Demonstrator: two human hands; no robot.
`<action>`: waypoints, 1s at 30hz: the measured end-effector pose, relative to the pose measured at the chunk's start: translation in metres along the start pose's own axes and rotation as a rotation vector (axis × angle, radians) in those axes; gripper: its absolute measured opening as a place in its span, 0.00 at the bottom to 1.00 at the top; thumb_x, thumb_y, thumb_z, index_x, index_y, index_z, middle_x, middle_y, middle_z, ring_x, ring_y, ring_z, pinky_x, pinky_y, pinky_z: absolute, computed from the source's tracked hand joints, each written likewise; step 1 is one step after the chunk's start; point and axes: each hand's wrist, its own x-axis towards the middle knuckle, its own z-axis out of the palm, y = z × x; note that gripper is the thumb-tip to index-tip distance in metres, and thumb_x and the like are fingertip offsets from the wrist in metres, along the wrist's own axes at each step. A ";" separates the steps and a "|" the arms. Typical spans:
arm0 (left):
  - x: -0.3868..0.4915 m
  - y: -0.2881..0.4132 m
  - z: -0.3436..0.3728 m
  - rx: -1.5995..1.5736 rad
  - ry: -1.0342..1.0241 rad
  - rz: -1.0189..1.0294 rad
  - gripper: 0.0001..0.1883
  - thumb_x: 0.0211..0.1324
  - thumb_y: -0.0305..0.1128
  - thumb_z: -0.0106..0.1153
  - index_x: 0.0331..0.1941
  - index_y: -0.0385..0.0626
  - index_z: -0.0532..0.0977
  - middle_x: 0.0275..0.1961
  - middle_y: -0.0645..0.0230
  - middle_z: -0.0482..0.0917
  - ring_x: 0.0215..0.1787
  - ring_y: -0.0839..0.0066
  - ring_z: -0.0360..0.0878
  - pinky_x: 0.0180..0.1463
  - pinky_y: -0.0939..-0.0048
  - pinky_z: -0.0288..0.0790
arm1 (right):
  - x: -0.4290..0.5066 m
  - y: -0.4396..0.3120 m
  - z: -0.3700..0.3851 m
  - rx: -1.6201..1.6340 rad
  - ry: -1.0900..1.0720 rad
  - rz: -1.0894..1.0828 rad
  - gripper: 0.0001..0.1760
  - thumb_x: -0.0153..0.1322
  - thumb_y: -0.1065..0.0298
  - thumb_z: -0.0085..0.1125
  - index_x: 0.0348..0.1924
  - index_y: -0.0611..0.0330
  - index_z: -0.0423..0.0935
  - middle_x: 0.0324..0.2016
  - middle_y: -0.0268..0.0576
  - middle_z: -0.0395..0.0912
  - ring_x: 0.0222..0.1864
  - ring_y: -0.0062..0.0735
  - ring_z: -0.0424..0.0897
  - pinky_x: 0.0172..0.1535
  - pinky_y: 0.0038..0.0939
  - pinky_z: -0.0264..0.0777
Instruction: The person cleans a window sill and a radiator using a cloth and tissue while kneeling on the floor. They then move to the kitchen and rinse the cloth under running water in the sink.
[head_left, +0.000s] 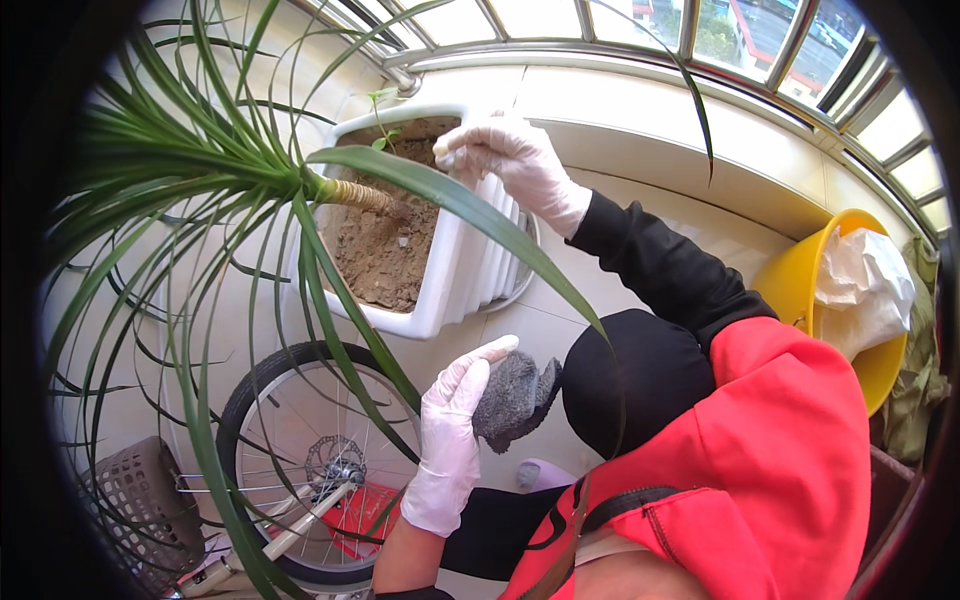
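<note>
My right hand (517, 161), in a thin white glove, is over the near rim of a white ribbed planter (427, 315). Its fingertips are pinched together; whether something small is between them is unclear. Lower down, my gloved left hand (454, 431) holds a folded grey cloth (510, 394). Brown soil (375, 262) fills the planter, with a small pale bit lying on it. A ringed plant stem (360, 196) rises from it, bearing long narrow green leaves (217, 165). One broad leaf (480, 206) arches between the camera and the planter. A small seedling (386, 139) grows at the far corner.
A bicycle wheel (247, 390) with a disc brake stands below the planter, beside a grey perforated basket (142, 502). At right is a yellow bucket (787, 270) holding a white bag (862, 285). Metal window bars (686, 30) run above a tiled ledge (622, 112).
</note>
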 end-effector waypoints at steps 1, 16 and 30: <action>-0.004 -0.002 -0.008 0.002 0.000 -0.011 0.15 0.69 0.35 0.50 0.51 0.39 0.78 0.51 0.65 0.82 0.52 0.78 0.79 0.58 0.73 0.72 | -0.010 0.000 0.008 -0.360 0.030 -0.421 0.09 0.71 0.77 0.56 0.42 0.60 0.83 0.32 0.40 0.83 0.37 0.23 0.76 0.39 0.26 0.74; 0.008 -0.030 -0.045 0.131 -0.118 -0.281 0.13 0.68 0.34 0.52 0.46 0.38 0.80 0.42 0.63 0.84 0.37 0.77 0.83 0.45 0.77 0.77 | -0.027 -0.033 -0.001 0.042 0.177 0.153 0.14 0.78 0.64 0.48 0.52 0.61 0.74 0.36 0.31 0.80 0.40 0.16 0.76 0.45 0.21 0.69; 0.030 -0.065 -0.042 0.860 -0.440 0.136 0.14 0.62 0.36 0.55 0.41 0.39 0.83 0.35 0.64 0.85 0.37 0.79 0.80 0.45 0.76 0.72 | -0.095 -0.012 0.089 0.115 -0.200 0.172 0.11 0.73 0.74 0.55 0.48 0.66 0.77 0.43 0.39 0.82 0.46 0.24 0.79 0.52 0.26 0.73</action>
